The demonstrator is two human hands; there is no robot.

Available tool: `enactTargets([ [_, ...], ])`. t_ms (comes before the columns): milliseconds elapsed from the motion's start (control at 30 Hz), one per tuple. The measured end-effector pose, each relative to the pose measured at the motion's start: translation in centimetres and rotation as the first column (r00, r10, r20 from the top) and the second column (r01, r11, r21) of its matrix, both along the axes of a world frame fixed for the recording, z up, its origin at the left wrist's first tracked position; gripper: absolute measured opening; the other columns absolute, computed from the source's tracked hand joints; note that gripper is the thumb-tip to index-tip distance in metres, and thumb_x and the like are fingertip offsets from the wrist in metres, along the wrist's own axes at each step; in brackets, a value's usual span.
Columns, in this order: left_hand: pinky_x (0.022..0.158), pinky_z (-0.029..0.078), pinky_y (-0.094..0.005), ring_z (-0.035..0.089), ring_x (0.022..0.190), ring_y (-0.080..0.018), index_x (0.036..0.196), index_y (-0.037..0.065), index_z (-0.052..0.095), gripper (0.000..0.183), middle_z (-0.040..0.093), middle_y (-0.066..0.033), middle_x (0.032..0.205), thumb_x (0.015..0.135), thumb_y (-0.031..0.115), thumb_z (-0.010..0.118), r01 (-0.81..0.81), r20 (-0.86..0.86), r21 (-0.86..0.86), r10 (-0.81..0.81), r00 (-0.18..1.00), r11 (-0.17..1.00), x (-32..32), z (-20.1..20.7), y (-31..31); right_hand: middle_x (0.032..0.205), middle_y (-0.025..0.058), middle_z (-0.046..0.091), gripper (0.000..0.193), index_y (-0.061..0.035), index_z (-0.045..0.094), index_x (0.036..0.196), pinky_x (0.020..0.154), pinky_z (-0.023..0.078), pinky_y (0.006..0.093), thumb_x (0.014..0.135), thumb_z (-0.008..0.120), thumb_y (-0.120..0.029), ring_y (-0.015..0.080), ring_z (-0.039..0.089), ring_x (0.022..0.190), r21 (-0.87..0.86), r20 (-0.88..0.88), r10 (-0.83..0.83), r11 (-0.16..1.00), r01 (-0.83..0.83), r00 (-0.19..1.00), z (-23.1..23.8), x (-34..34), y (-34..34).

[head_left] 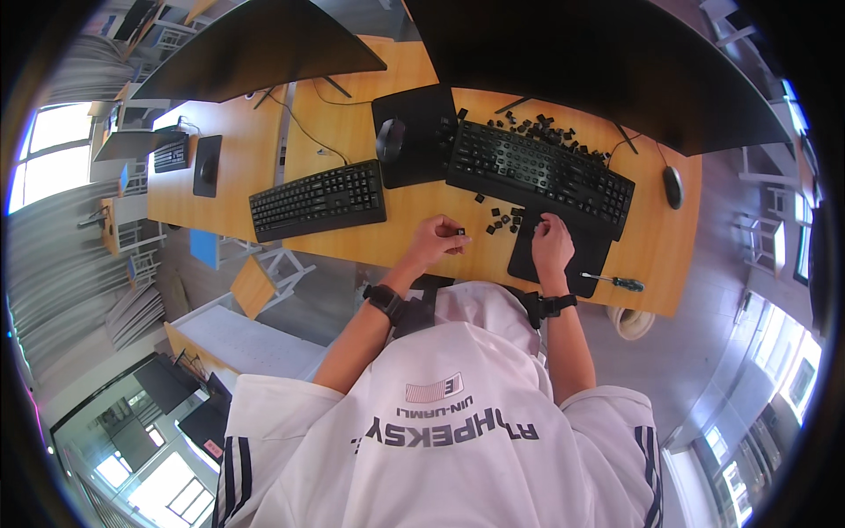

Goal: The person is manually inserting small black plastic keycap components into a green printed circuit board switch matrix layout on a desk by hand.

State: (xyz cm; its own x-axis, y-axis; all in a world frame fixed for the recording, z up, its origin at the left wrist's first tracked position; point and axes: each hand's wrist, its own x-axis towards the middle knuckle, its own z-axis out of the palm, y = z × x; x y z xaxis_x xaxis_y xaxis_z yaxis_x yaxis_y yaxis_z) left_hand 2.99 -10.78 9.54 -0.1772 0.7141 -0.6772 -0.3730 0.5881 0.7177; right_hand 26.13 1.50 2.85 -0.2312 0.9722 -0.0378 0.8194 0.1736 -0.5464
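Between the thumb and fingers of my left hand (437, 238) is a small black keycap (460, 231), held just above the wooden table. My right hand (553, 239) has its fingers drawn together over a black pad (581, 262); what they hold, if anything, is too small to make out. Beyond both hands lies a black keyboard (506, 158), with part of its surface bare of caps. A small group of loose keycaps (503, 221) sits between my hands and the keyboard. Many more keycaps (556, 135) are heaped along its far edge.
A screwdriver (627, 284) lies right of the pad, near the table's front edge. To the left are a second keyboard (317, 199) and a mouse (390, 139) on a mouse pad (422, 163). Another mouse (672, 187) is far right. Two large monitors (581, 62) (264, 48) stand behind.
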Motion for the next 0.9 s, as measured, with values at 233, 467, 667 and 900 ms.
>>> enactTargets([
  [233, 0.075, 0.057, -0.0313, 0.07, 0.079, -0.0207, 0.103, -0.004, 0.061, 0.023, 0.069, -0.0128, 0.09, 0.087, 0.009, 0.072, 0.04, -0.036, -0.007, -0.041, 0.999, 0.999, -0.3, -0.1, -0.3, 0.093, 0.007, 0.069, 0.016, -0.0087, 0.069, 0.099, 0.069, 0.053, 0.0393, 0.084, 0.064, -0.012, 0.0295, 0.067, 0.083, -0.154, -0.076, 0.055, 0.986, -0.066, 0.996, -1.2, 3.2, 0.3],
  [467, 0.075, 0.058, -0.031, 0.07, 0.079, -0.0203, 0.102, -0.003, 0.061, 0.021, 0.069, -0.0122, 0.09, 0.09, 0.012, 0.07, 0.051, -0.01, -0.061, -0.052, 0.999, 0.997, -0.2, 0.1, -0.4, 0.085, 0.0058, 0.064, 0.02, -0.0076, 0.07, 0.098, 0.066, 0.052, 0.0388, 0.083, 0.071, -0.022, 0.029, 0.065, 0.077, -0.106, -0.152, 0.301, 0.942, -0.318, 0.941, 0.2, -1.4, 0.3],
  [667, 0.075, 0.057, -0.0305, 0.071, 0.08, -0.0214, 0.106, -0.002, 0.062, 0.024, 0.069, -0.012, 0.095, 0.092, 0.015, 0.068, 0.095, 0.023, -0.095, -0.093, 0.995, 0.991, -0.4, -0.2, -0.9, 0.086, 0.0069, 0.063, 0.021, -0.0069, 0.069, 0.086, 0.065, 0.053, 0.038, 0.085, 0.068, -0.028, 0.0266, 0.066, 0.077, -0.102, 0.15, 0.443, 0.896, -0.432, 0.884, -1.5, -3.8, 0.8],
  [900, 0.075, 0.055, -0.0302, 0.07, 0.083, -0.0207, 0.115, -0.003, 0.061, 0.028, 0.069, -0.0114, 0.098, 0.096, 0.017, 0.061, 0.06, 0.046, -0.093, -0.056, 0.997, 0.994, -0.7, -1.2, -0.7, 0.099, 0.0087, 0.058, 0.017, -0.0057, 0.065, 0.086, 0.066, 0.054, 0.0379, 0.086, 0.066, -0.023, 0.0261, 0.067, 0.077, -0.148, 0.294, 0.464, 0.886, -0.44, 0.836, -1.7, -4.7, -0.4],
])
